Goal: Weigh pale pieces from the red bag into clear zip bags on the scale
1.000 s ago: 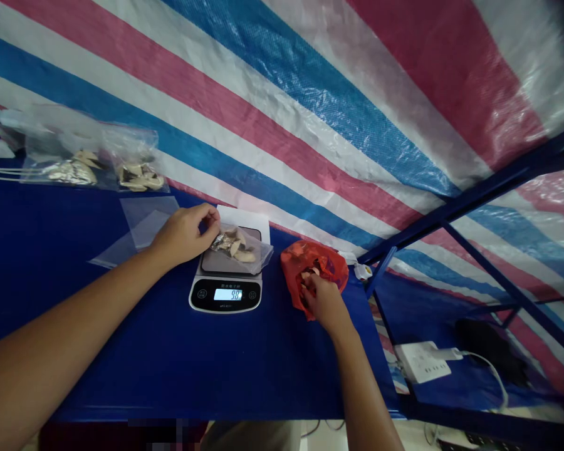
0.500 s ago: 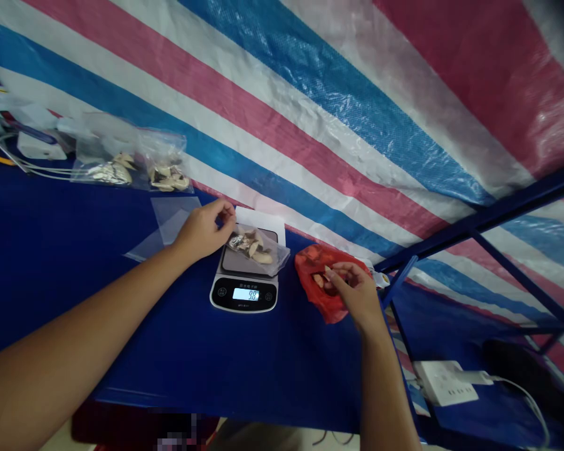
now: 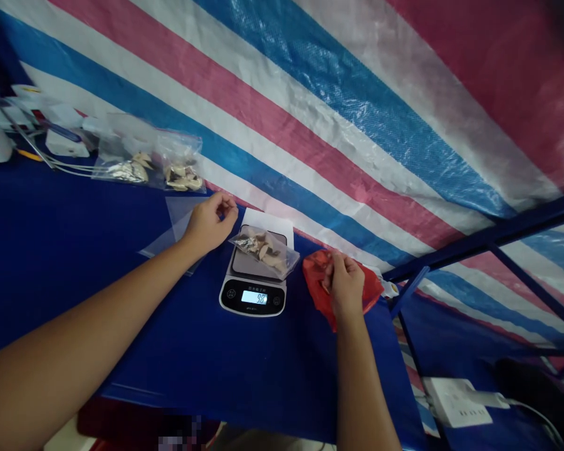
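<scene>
Left hand (image 3: pixel 207 223) over blue tabletop (image 3: pixel 263 376), striped tarpaulin wall (image 3: pixel 357 138) beyond

A blue-topped table (image 3: pixel 263 369) is occupied by a digital scale (image 3: pixel 252 297), a red plastic bag (image 3: pixel 316 282) and several clear plastic bags (image 3: pixel 175 216).

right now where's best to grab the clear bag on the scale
Pinch the clear plastic bag by its corner nearest your left hand, coming in from the left: the bag lies flat across the scale and the pale pieces bunch mid-bag, so that corner looks free of them.
</scene>
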Tool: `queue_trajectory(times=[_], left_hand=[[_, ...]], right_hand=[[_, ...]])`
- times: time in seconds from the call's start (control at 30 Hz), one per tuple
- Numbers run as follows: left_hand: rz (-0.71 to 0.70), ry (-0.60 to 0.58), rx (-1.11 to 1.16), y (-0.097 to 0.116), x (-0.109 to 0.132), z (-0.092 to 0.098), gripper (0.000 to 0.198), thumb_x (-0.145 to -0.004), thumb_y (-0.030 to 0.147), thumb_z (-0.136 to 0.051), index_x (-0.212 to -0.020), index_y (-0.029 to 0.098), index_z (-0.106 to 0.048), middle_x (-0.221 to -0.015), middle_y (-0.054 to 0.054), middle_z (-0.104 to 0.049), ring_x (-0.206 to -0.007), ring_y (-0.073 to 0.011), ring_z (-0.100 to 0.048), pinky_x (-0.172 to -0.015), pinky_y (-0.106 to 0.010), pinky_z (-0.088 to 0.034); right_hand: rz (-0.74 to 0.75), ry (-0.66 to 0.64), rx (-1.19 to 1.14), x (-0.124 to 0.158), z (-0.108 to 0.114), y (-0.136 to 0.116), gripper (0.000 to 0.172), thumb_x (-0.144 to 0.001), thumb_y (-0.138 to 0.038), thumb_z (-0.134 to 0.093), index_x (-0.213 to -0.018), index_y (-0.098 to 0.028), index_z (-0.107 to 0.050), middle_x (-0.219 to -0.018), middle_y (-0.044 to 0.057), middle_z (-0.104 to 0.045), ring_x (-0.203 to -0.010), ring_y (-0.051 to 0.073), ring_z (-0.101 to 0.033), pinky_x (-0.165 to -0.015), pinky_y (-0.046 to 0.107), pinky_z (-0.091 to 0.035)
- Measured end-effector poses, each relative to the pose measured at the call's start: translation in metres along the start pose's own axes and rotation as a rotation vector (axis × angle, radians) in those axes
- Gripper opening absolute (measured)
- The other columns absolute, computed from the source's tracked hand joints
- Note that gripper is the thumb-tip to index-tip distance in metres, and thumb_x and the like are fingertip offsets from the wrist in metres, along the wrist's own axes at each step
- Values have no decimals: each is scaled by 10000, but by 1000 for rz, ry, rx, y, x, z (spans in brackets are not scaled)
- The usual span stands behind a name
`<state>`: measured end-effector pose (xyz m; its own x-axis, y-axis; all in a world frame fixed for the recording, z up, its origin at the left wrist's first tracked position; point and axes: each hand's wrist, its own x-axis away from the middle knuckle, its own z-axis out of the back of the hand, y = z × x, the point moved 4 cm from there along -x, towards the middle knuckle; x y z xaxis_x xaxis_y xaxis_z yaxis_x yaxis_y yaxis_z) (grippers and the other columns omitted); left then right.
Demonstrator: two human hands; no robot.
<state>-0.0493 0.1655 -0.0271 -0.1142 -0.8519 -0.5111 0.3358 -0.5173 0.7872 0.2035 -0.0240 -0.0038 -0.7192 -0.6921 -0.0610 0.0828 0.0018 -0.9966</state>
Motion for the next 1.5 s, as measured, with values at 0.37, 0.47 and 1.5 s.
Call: queue_trajectory(times=[0.37,0.47,1.5], left_hand=[[0,98,-19,-24,-12,-7,89,-831,250,-574,-913,218,-559,-848,-24,-665,-786,-170,-632,-618,-272,-467],[2,86,-3,-26,-12,-11,87,-810,231,-594,-892,219,-566,-831,-16,-666,-736,-157,-611,-599,-269,-456],[-629,-249,-94,79,35,-8,71,-903,242,-551,-968,217,-563,-946,-53,-651,-956,-221,-606,-884,-389,-504]], right_hand=[[-423,-56,-545,-16,35,11,100,-798,-157,-598,-874,-203,-551,-751,-11,-609,-610,95,-607,-480,169,-495],[-476,-41,-611,-15,39,10,207,-756,-67,-531,-919,-194,-554,-801,16,-637,-654,102,-625,-519,181,-516],[249,18,276,-20,23,25,366,-879,-519,-587,-665,-224,-560,-525,-55,-427,-496,121,-372,-464,248,-317]])
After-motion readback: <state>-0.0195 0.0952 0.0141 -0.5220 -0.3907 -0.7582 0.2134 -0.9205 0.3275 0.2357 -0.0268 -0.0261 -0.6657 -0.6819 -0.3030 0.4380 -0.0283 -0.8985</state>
